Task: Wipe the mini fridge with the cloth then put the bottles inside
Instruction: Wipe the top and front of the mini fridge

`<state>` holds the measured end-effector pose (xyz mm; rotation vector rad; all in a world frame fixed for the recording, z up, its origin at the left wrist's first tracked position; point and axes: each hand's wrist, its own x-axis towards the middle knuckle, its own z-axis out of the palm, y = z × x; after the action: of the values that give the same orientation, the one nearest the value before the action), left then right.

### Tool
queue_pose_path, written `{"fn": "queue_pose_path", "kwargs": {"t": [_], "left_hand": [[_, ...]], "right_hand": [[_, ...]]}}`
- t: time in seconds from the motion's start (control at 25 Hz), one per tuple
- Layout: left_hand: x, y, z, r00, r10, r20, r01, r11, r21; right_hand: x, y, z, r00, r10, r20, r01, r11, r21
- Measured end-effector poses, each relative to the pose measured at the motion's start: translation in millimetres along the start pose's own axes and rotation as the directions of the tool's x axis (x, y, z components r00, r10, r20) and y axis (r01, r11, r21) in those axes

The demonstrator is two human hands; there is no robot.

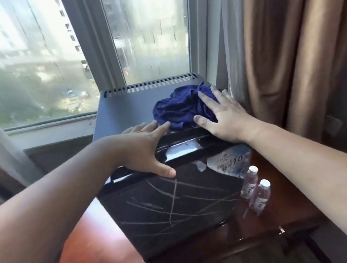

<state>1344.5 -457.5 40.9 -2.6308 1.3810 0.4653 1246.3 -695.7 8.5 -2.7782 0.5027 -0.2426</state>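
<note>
— How are the hands?
— The left hand (146,147) lies wide open on the front top edge of the mini fridge (122,109). The right hand (222,115), fingers straight, rests flat on the blue cloth (176,107).
— And where is the cloth?
— On the fridge top, at 1 o'clock from the left hand. Two bottles (249,183) stand on the table (89,238), at 4 o'clock from the fridge.

A window (41,60) with a grey frame looks onto blurred buildings. Right of the window hangs a brown curtain (288,42), with a sheer curtain (222,39) between them. Below the window stands a reddish wooden table (100,254).
</note>
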Motion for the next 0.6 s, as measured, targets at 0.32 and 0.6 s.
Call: {"fn": "queue_pose_path", "kwargs": {"t": [0.32,0.6], "left_hand": [[2.4,-5.8,10.3,0.972,-0.006,-0.233,0.001,1.0,-0.021],[75.0,-11.3,-21.8,0.964,0.029,-0.263,-0.064,0.99,-0.129]], "right_hand": [[-12.4,11.9,-8.0,0.999,0.027,-0.033,-0.025,0.998,0.05],[28.6,-4.3,-6.0,0.996,0.041,0.077,-0.04,0.999,-0.016]]}}
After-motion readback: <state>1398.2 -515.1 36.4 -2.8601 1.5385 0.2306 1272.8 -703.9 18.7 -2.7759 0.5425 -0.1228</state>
